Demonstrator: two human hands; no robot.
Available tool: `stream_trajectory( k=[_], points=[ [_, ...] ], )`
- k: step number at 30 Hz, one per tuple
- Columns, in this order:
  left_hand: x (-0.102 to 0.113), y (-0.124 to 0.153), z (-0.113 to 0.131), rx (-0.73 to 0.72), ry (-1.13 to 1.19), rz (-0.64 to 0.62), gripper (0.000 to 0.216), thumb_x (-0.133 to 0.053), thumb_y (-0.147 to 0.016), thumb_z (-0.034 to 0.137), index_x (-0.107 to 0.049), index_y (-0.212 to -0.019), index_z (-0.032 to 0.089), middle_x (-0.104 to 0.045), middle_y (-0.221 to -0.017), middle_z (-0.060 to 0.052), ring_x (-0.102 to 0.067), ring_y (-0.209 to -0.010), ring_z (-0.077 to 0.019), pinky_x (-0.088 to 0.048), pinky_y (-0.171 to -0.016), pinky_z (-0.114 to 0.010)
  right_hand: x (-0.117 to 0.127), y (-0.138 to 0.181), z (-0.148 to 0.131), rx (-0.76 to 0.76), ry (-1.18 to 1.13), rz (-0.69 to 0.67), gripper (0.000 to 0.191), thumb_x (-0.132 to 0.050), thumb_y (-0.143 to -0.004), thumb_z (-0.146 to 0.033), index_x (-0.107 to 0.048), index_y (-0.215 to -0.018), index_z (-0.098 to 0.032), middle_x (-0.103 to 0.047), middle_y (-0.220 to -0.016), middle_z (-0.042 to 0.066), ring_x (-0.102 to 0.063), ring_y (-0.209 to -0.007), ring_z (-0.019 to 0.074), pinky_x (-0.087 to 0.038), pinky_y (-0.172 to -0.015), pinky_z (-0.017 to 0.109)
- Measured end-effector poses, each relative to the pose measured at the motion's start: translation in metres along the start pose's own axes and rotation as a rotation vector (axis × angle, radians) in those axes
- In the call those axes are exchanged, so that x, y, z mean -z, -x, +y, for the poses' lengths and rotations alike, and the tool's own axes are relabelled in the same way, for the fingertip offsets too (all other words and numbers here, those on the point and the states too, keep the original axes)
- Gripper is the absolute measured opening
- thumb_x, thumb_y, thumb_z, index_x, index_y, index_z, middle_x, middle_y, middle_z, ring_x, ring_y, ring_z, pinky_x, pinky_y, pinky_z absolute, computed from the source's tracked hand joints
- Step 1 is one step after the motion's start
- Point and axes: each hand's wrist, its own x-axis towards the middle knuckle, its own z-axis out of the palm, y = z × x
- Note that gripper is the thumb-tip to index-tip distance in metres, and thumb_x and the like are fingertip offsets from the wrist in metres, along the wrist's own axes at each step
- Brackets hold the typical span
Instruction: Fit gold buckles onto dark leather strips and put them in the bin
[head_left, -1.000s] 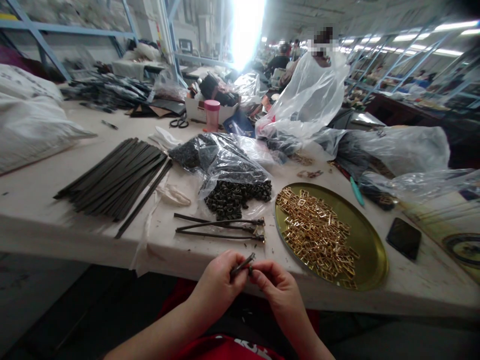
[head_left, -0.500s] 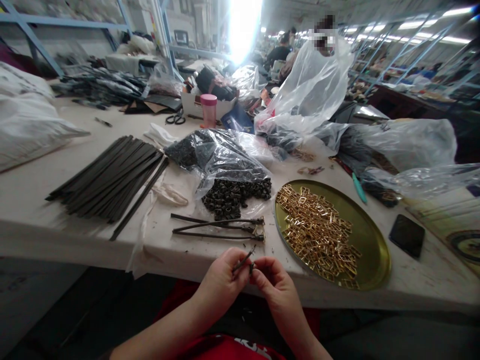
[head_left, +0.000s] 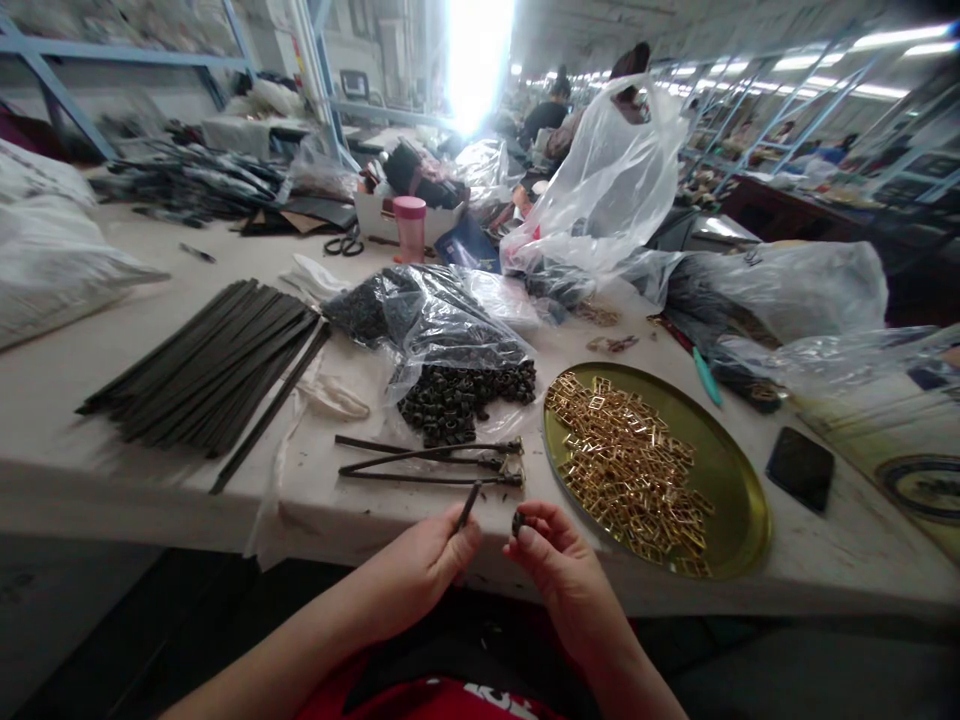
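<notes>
The left hand (head_left: 420, 565) is closed around a thin dark strap (head_left: 468, 505), pinched between thumb and fingers so that only its upper end shows above the fist. The right hand (head_left: 555, 550) pinches a small dark ring (head_left: 517, 521) at its fingertips, just beside the strap's end but not touching it. Both hands sit at the near edge of the table (head_left: 75, 400), in front of it. Half a second ago the strap end and the ring met between the two hands; now they have come apart and a small gap lies between them. The strap's long axis runs from the fist up and a little to the right, its free tip pointing toward the finished straps (head_left: 427, 460) lying on the table just beyond. Right of those, near the near edge, stands the brass tray (head_left: 739, 490) of gold buckles (head_left: 626, 465); behind them a clear bag spills dark rings (head_left: 457, 395)
</notes>
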Motion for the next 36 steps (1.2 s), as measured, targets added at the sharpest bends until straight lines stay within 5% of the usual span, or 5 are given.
stream_trajectory(
  k=[10, 23, 25, 30, 36],
  points=[
    [-0.01, 0.008, -0.01, 0.055, 0.275, -0.467, 0.053, -0.027, -0.085, 0.056, -0.057, -0.076, 0.013, -0.035, -0.047, 0.006, -0.029, -0.041, -0.0063, -0.023, -0.039, -0.018, -0.001, 0.012, -0.004, -0.077, -0.066, -0.115, 0.024, -0.075, -0.062, -0.022, -0.064, -0.084, -0.022, -0.064, -0.071, -0.004, -0.058, -0.059, 0.0066, -0.047, -0.06, 0.018],
    [-0.014, 0.017, -0.021, 0.157, 0.488, -0.659, 0.052, -0.029, -0.085, 0.054, -0.059, -0.077, 0.013, -0.033, -0.042, 0.006, -0.024, -0.036, -0.0075, -0.017, -0.035, -0.02, 0.005, 0.017, -0.005, -0.108, 0.248, -0.205, 0.023, -0.072, -0.066, -0.029, -0.067, -0.087, -0.021, -0.068, -0.077, 0.0, -0.058, -0.061, 0.0087, -0.046, -0.06, 0.02],
    [-0.014, 0.016, -0.019, 0.157, 0.402, -0.581, 0.048, -0.029, -0.085, 0.053, -0.056, -0.081, 0.014, -0.035, -0.045, 0.006, -0.027, -0.038, -0.0076, -0.02, -0.037, -0.019, 0.004, 0.017, -0.005, -0.094, 0.32, -0.199, 0.024, -0.072, -0.066, -0.031, -0.067, -0.087, -0.021, -0.068, -0.074, 0.0, -0.058, -0.062, 0.0091, -0.045, -0.061, 0.02],
    [-0.015, 0.013, -0.008, 0.044, 0.073, -0.138, 0.026, -0.034, -0.087, 0.036, -0.049, -0.078, 0.017, -0.043, -0.064, 0.005, -0.039, -0.057, -0.0089, -0.031, -0.053, -0.02, 0.003, 0.015, -0.003, -0.09, 0.34, -0.175, 0.026, -0.07, -0.067, -0.033, -0.067, -0.088, -0.02, -0.067, -0.073, 0.0, -0.058, -0.065, 0.0112, -0.046, -0.064, 0.023],
    [-0.023, 0.008, -0.008, -0.021, -0.104, -0.028, 0.028, -0.03, -0.088, 0.03, -0.05, -0.074, 0.016, -0.053, -0.07, 0.001, -0.045, -0.064, -0.0118, -0.034, -0.059, -0.021, 0.001, 0.013, 0.004, 0.017, 0.394, -0.144, 0.022, -0.066, -0.071, -0.035, -0.067, -0.087, -0.02, -0.064, -0.069, 0.0, -0.057, -0.062, 0.0115, -0.047, -0.062, 0.024]
  ],
)
